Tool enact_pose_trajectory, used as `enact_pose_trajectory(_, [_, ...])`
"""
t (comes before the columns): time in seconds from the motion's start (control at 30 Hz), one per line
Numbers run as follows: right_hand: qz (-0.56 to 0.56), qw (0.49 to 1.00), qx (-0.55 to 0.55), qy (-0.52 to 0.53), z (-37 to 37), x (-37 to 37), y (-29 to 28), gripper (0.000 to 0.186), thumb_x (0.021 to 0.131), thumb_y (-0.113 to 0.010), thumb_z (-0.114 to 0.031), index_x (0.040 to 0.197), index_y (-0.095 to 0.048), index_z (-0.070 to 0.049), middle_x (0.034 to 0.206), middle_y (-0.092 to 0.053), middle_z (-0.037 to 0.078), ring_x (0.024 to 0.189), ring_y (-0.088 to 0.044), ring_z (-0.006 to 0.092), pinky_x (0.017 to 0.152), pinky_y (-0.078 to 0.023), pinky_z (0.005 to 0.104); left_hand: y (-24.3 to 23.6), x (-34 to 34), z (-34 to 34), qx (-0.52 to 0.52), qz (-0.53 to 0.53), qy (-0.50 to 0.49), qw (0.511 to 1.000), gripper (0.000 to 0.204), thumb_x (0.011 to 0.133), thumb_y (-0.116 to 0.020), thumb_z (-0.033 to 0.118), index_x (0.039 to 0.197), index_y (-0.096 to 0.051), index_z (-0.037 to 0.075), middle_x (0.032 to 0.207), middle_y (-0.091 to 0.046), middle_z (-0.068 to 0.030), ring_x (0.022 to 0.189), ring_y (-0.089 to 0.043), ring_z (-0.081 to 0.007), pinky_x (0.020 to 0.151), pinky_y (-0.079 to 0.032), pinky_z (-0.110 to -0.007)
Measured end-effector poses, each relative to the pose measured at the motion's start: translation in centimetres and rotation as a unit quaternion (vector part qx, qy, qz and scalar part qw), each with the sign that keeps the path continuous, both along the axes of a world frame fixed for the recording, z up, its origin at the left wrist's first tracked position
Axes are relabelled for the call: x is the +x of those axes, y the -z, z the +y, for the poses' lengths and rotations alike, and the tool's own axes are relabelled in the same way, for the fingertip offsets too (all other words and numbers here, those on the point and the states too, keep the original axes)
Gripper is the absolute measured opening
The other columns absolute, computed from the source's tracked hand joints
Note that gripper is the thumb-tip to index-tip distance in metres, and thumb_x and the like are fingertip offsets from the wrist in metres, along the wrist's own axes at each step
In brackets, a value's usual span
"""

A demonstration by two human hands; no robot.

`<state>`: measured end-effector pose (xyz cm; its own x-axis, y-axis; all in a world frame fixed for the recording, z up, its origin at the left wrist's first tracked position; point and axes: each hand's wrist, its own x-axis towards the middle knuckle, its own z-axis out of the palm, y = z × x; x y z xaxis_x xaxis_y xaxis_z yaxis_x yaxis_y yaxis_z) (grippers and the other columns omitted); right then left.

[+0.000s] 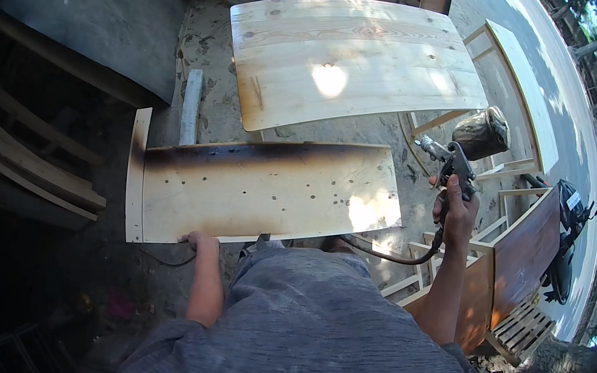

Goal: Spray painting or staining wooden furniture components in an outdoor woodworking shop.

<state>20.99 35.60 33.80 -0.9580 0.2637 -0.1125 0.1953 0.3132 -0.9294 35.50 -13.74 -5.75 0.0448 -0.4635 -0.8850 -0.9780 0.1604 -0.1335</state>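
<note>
My right hand (456, 207) is wrapped round the handle of a spray gun (457, 162), held up at the right. A stained cup (483, 133) sits on top of the gun, and its nozzle points left. From the handle a dark hose (409, 260) curves down and toward my body. Before me lies a pale wooden panel (267, 194) with small dark spots, a dark brown band along its far edge and a lighter brown patch near me. A narrow strip (136, 173) runs along its left end. At the panel's near edge, my left hand (199, 240) has its fingers curled against it.
Beyond the panel stands a larger pale tabletop (360, 59), browned at one corner. Wooden frames (521, 95) and reddish-brown boards (523, 254) stand at the right, near a parked motorcycle (571, 237). A big dark panel (99, 9) and curved wooden pieces (30, 159) fill the left.
</note>
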Motion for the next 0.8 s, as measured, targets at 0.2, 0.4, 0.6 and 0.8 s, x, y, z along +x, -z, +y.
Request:
enact_pose_trajectory(0.2, [0.031,0.997,-0.031,-0.059,9.9,-2.6,0.6,0.052,0.102,-0.058,-0.048,0.1,-0.073,0.002,0.054,-0.051,0.0,0.043,-0.045,0.008,0.041,-0.032,0.0235,1.8,-3.1,13.9,-0.036,0.079,-0.287,0.954,0.066,0.107,-0.03,0.047,0.154,-0.029,0.001,0.145,-0.052,-0.0256,0.128,-0.058,-0.0362,0.107,-0.045,-0.051])
enact_pose_trajectory(0.4, [0.022,0.994,-0.014,-0.105,16.8,-4.3,-1.0,0.052,0.101,-0.059,-0.048,0.098,-0.072,0.002,0.055,-0.052,0.001,0.043,-0.044,0.0081,0.041,-0.032,0.0237,2.7,-6.8,22.2,-0.081,0.165,-0.522,0.833,0.069,0.107,-0.028,0.047,0.155,-0.024,-0.002,0.144,-0.052,-0.028,0.125,-0.06,-0.0372,0.105,-0.049,-0.047])
enact_pose_trajectory(0.6, [0.016,0.992,-0.016,-0.121,19.5,-5.3,-0.5,0.049,0.101,-0.06,-0.045,0.097,-0.072,0.002,0.054,-0.049,-0.001,0.043,-0.043,0.008,0.041,-0.03,0.0247,7.4,-6.6,29.0,-0.095,0.272,-0.598,0.748,0.077,0.107,-0.03,0.05,0.158,-0.009,-0.005,0.143,-0.053,-0.029,0.128,-0.058,-0.0357,0.106,-0.05,-0.043])
enact_pose_trajectory(0.8, [0.006,0.984,-0.028,-0.178,19.7,-6.2,1.0,0.047,0.101,-0.06,-0.045,0.1,-0.071,0.001,0.063,-0.057,0.001,0.042,-0.043,0.0068,0.04,-0.031,0.0244,17.1,-6.9,29.6,-0.245,0.088,-0.194,0.946,0.069,0.108,-0.025,0.051,0.153,-0.036,-0.001,0.143,-0.055,-0.0252,0.123,-0.063,-0.0304,0.106,-0.051,-0.034])
